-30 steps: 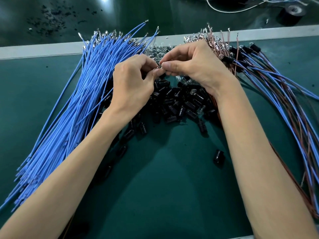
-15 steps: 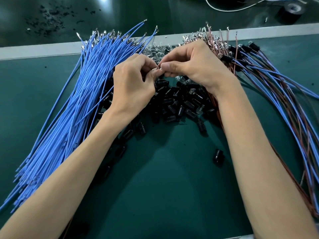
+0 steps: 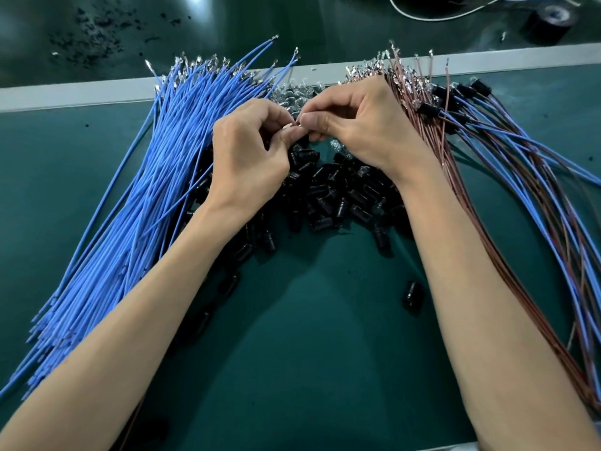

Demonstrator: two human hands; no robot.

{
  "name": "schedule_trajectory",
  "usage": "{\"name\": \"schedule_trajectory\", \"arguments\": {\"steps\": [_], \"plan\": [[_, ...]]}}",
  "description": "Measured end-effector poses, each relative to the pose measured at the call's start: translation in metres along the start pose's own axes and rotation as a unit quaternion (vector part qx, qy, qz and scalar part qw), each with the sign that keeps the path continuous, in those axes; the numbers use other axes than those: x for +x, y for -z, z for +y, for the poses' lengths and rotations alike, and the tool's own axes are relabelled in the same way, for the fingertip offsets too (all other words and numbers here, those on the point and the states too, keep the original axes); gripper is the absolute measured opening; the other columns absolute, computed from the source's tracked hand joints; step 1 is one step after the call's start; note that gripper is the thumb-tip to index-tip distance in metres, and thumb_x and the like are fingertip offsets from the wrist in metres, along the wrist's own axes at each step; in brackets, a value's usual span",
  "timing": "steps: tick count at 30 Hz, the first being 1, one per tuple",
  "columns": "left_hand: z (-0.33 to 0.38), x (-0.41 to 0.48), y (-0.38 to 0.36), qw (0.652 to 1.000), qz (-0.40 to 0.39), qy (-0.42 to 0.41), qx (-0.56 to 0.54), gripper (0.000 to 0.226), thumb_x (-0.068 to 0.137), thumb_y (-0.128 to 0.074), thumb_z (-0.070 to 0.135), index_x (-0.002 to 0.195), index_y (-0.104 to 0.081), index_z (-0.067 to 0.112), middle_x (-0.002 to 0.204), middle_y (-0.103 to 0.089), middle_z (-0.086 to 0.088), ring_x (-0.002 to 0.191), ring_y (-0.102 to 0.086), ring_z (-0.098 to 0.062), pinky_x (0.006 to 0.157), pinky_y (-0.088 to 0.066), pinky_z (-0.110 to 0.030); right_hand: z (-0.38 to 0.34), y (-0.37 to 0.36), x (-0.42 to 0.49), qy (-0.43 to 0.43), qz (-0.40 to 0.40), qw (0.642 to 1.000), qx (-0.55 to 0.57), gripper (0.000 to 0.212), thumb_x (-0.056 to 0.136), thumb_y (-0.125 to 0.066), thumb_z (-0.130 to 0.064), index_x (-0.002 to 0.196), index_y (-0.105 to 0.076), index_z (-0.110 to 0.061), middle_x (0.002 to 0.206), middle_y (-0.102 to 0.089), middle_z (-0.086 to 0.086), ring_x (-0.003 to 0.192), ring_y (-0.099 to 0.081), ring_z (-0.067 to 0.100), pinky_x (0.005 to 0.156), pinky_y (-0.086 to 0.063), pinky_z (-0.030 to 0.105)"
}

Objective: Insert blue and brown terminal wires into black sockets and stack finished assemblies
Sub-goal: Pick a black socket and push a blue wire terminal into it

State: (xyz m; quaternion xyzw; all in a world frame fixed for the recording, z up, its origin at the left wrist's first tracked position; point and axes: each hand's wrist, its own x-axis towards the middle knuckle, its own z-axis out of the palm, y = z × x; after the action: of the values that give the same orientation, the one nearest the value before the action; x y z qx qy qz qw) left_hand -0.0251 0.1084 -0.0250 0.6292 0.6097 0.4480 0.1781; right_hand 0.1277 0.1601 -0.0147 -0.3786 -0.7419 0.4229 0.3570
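Observation:
A thick bundle of blue terminal wires (image 3: pixel 130 203) fans across the left of the green mat. Brown terminal wires (image 3: pixel 419 102) lie behind my right hand. A heap of black sockets (image 3: pixel 338 196) sits in the middle, partly hidden by both hands. My left hand (image 3: pixel 250 157) and my right hand (image 3: pixel 361 125) meet fingertip to fingertip above the heap, both pinching a small metal terminal (image 3: pixel 291 125); what else the curled fingers hold is hidden. Finished assemblies (image 3: pixel 520 177) of blue and brown wires with black sockets lie stacked on the right.
One loose black socket (image 3: pixel 412 292) lies apart on the mat near my right forearm. A pale strip (image 3: pixel 65 92) marks the mat's far edge. Beyond it lie dark debris (image 3: pixel 91 30), a white cable (image 3: pixel 422 16) and a black tape roll (image 3: pixel 549 22).
Both hands stay together over the socket heap, with only small finger movements at the pinched terminal. Nothing else has moved.

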Motion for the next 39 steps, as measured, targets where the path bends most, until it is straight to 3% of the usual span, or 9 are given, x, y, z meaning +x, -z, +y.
{"name": "schedule_trajectory", "arguments": {"steps": [7, 15, 19, 26, 29, 33, 37, 39], "plan": [[0.0, 0.0, 0.0, 0.999, -0.017, 0.017, -0.027, 0.006, 0.083, -0.071, 0.006, 0.083, -0.066, 0.002, 0.069, -0.056, 0.008, 0.056, -0.05, 0.008, 0.058, -0.036, -0.007, 0.003, -0.001, -0.001, 0.024, 0.011, 0.999, -0.023, 0.007, 0.085, -0.072, -0.009, 0.092, -0.071, -0.009, 0.076, -0.069, 0.013, 0.066, -0.062, 0.013, 0.068, -0.054, 0.029], [-0.002, 0.002, 0.0, 0.997, -0.053, 0.036, -0.041, 0.011, 0.084, -0.071, 0.008, 0.078, -0.063, 0.014, 0.063, -0.053, 0.014, 0.052, -0.048, 0.007, 0.056, -0.034, -0.006, 0.006, 0.001, 0.0, 0.036, 0.007, 0.999, -0.038, 0.006, 0.084, -0.073, -0.009, 0.089, -0.071, -0.008, 0.078, -0.07, 0.017, 0.067, -0.062, 0.011, 0.065, -0.052, 0.022], [-0.002, 0.003, 0.001, 0.996, -0.056, 0.044, -0.051, 0.012, 0.084, -0.071, 0.006, 0.078, -0.063, 0.013, 0.061, -0.053, 0.015, 0.05, -0.048, 0.008, 0.055, -0.034, -0.006, 0.005, -0.001, 0.001, 0.05, 0.001, 0.997, -0.051, 0.006, 0.084, -0.073, -0.011, 0.089, -0.07, -0.013, 0.076, -0.068, 0.008, 0.067, -0.06, 0.005, 0.066, -0.047, 0.015], [-0.003, 0.002, 0.001, 0.997, -0.051, 0.053, -0.037, 0.01, 0.083, -0.071, 0.003, 0.078, -0.065, 0.01, 0.06, -0.053, 0.015, 0.05, -0.047, 0.009, 0.055, -0.034, -0.005, 0.009, -0.007, 0.0, 0.042, 0.005, 0.996, -0.074, 0.001, 0.086, -0.068, -0.003, 0.086, -0.069, -0.002, 0.079, -0.068, 0.018, 0.071, -0.058, 0.022, 0.071, -0.05, 0.033], [-0.006, 0.004, 0.0, 0.997, -0.046, 0.052, -0.023, 0.008, 0.083, -0.072, 0.007, 0.08, -0.066, 0.012, 0.061, -0.054, 0.017, 0.051, -0.048, 0.011, 0.056, -0.033, -0.004, 0.01, -0.011, 0.0, 0.04, 0.01, 0.997, -0.066, 0.003, 0.086, -0.067, -0.001, 0.088, -0.068, -0.001, 0.079, -0.067, 0.015, 0.073, -0.058, 0.013, 0.071, -0.049, 0.032], [-0.007, 0.005, 0.001, 0.998, -0.04, 0.045, -0.01, 0.011, 0.083, -0.072, 0.014, 0.079, -0.064, 0.019, 0.062, -0.055, 0.018, 0.051, -0.048, 0.01, 0.057, -0.034, -0.005, 0.01, -0.011, 0.0, 0.029, 0.015, 0.999, -0.037, 0.022, 0.086, -0.067, -0.003, 0.107, -0.065, -0.008, 0.08, -0.066, -0.004, 0.07, -0.059, -0.005, 0.071, -0.046, 0.013], [-0.007, 0.004, 0.001, 0.998, -0.038, 0.042, -0.019, 0.009, 0.083, -0.072, 0.015, 0.08, -0.065, 0.018, 0.063, -0.058, 0.017, 0.052, -0.05, 0.01, 0.057, -0.037, -0.005, 0.011, -0.009, -0.001, 0.033, 0.006, 0.998, -0.046, 0.012, 0.089, -0.065, -0.005, 0.1, -0.068, -0.005, 0.083, -0.068, -0.001, 0.077, -0.064, 0.009, 0.077, -0.054, 0.027], [-0.008, 0.004, 0.0, 0.998, -0.036, 0.043, -0.023, 0.01, 0.083, -0.073, 0.017, 0.078, -0.065, 0.019, 0.063, -0.058, 0.017, 0.052, -0.051, 0.009, 0.056, -0.037, -0.006, 0.011, -0.01, -0.001, 0.022, -0.003, 1.0, -0.017, 0.01, 0.089, -0.064, -0.004, 0.098, -0.068, -0.006, 0.082, -0.068, 0.0, 0.073, -0.064, 0.007, 0.074, -0.053, 0.025]]}}
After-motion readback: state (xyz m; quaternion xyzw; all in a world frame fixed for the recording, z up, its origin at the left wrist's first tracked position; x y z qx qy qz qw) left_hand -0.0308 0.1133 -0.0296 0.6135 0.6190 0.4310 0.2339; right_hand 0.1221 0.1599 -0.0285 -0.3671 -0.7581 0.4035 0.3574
